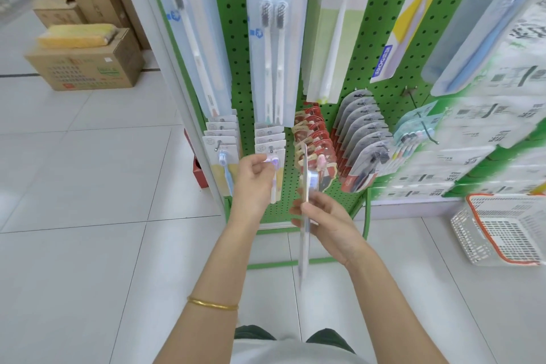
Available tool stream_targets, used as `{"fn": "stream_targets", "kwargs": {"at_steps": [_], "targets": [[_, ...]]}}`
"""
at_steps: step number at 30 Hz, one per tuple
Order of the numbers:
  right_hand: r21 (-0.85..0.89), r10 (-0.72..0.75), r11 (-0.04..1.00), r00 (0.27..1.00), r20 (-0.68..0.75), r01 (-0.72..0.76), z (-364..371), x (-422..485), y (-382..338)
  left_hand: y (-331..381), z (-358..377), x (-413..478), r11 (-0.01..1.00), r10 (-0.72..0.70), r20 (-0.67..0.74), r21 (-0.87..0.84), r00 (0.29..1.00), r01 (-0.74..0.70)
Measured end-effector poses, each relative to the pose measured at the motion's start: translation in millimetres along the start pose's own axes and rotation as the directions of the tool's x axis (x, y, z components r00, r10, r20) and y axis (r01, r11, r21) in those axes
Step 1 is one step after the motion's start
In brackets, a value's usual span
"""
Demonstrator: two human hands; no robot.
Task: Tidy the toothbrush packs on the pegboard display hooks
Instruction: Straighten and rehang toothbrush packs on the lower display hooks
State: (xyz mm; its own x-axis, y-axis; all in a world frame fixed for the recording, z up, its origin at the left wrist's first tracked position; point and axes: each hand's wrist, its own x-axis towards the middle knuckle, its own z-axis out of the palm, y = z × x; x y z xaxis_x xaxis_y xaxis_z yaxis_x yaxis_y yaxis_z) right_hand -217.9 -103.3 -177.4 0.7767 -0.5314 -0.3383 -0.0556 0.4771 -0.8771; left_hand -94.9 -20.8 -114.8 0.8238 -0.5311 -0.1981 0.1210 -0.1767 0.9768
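Observation:
A green pegboard (381,47) carries rows of toothbrush packs on hooks. My left hand (254,183) pinches the front pack of a low row (273,151), a card with a purple brush, hanging on its hook. My right hand (325,221) grips a loose toothbrush pack (305,216) held edge-on and upright, off the hooks, just in front of the red packs (313,139). Left of my hand hangs a row with a blue brush (223,156). Grey packs (363,133) hang to the right. Long twin-brush packs (273,38) hang above.
A white and orange shopping basket (502,227) sits on the tiled floor at right. Cardboard boxes (88,65) are stacked at the far left. A bare hook (413,100) juts out of the pegboard at right. White packaged goods (487,139) fill the right panel.

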Motion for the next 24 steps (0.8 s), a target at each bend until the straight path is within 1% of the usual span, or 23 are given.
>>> {"fn": "stream_targets", "kwargs": {"at_steps": [2,4,6,8,11,16,20,24], "targets": [[-0.252,-0.05,0.968,0.989,-0.138,0.014,12.9,6.6,-0.5,-1.9,-10.3,0.3,0.998,0.03,-0.023,0.052,0.999,-0.029],[-0.438,-0.178,0.897,0.954,-0.242,0.056,29.1,15.0,0.7,-2.5,-18.6,1.1,0.996,0.051,-0.032,0.077,0.998,-0.049],[-0.541,-0.287,0.835,0.917,-0.275,0.099,41.9,24.8,6.8,-1.3,-24.9,2.5,0.992,0.067,-0.017,0.111,0.998,-0.065],[-0.621,-0.351,0.778,0.887,-0.3,0.098,49.6,35.2,17.4,0.2,-29.9,5.4,0.988,0.074,0.012,0.138,0.997,-0.075],[-0.674,-0.416,0.733,0.845,-0.337,0.092,53.4,47.7,29.7,4.2,-35.8,10.2,0.985,0.083,0.034,0.15,0.996,-0.088],[-0.709,-0.459,0.7,0.816,-0.352,0.088,58.8,63.5,38.2,8.2,-39.4,19.2,0.98,0.094,0.075,0.168,0.993,-0.106],[-0.709,-0.473,0.701,0.791,-0.389,0.07,64.1,76.6,45.2,7.6,-42.4,24.5,0.973,0.094,0.099,0.201,0.991,-0.112],[-0.71,-0.475,0.7,0.789,-0.389,0.071,72.2,92.5,45.3,7.0,-45.9,27.4,0.97,0.106,0.109,0.209,0.988,-0.127]]}}
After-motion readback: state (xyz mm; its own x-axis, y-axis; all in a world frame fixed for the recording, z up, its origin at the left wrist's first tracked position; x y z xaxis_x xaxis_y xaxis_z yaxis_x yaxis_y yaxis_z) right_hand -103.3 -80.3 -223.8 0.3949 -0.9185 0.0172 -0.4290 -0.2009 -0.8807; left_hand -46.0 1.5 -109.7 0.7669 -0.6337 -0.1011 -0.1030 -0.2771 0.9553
